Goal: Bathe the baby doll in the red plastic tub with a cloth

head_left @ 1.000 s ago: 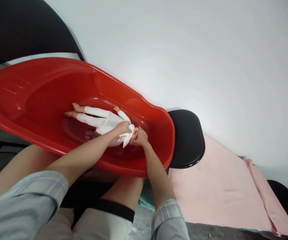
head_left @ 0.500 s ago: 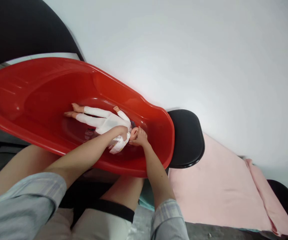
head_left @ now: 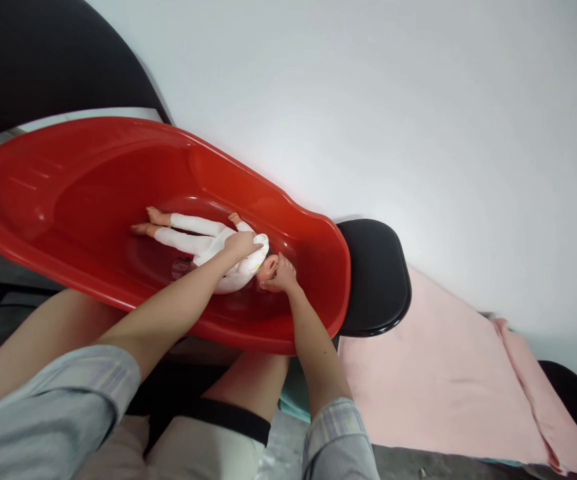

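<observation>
A baby doll (head_left: 195,239) in white clothes lies on its back in a red baby bathtub (head_left: 313,230), feet to the left and head to the right. My right hand (head_left: 284,273) grips the doll's head (head_left: 268,267) from the near right side, fingers curled over it. Over the doll's chest and neck is my left hand (head_left: 242,245), closed on a white cloth (head_left: 257,257) with small yellowish marks. The cloth lies against the doll's upper body, and my left hand and forearm hide part of the torso.
The tub's right end sits against a black chair seat (head_left: 375,277). Beyond it is a pink padded surface (head_left: 438,380). A black chair back (head_left: 43,60) stands behind the tub's left end, and a white wall (head_left: 368,100) runs along the far side.
My left hand has moved up and away from me with the white cloth, from the doll's near side to its chest and neck. My right hand stays on the head.
</observation>
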The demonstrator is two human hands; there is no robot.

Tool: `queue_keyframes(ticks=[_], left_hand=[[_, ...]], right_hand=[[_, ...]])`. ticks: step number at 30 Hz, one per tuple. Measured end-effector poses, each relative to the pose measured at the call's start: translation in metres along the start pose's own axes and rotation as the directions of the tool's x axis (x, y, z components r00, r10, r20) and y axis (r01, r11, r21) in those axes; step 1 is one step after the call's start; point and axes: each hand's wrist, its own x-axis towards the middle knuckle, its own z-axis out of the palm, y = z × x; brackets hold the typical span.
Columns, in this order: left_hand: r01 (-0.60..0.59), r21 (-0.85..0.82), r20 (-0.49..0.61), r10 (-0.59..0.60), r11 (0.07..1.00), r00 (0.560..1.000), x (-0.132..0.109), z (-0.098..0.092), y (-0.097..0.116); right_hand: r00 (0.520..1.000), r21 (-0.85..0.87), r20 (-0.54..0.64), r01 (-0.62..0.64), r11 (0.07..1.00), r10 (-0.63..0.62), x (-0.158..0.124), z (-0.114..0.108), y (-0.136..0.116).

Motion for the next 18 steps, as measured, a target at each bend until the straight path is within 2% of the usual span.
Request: queue_keyframes(ticks=[4,7,10,13,18], left_hand=[[-0.035,-0.044,-0.068,0.032,0.998,0.997,-0.003,0.020,0.002],[-0.053,-0.071,-0.037,0.050,0.996,0.998,-0.006,0.036,0.005],[-0.075,-0.021,0.001,0.075,0.997,0.997,-0.010,0.045,0.008],[-0.111,0.022,0.057,0.109,0.994,0.992,-0.012,0.043,0.010],[-0.154,0.104,0.130,0.140,0.983,0.982,-0.016,0.029,0.017]], right_hand=[[1.000,0.014,-0.001,0.000,1.000,0.001,0.001,0.000,0.001],[1.000,0.019,0.012,0.018,1.000,-0.018,0.002,0.000,0.002],[1.000,0.018,0.011,0.020,1.000,-0.020,0.002,0.000,0.002],[1.000,0.015,0.014,0.013,1.000,-0.013,0.001,0.000,0.001],[1.000,0.008,0.021,0.011,1.000,-0.011,0.000,-0.001,0.001]])
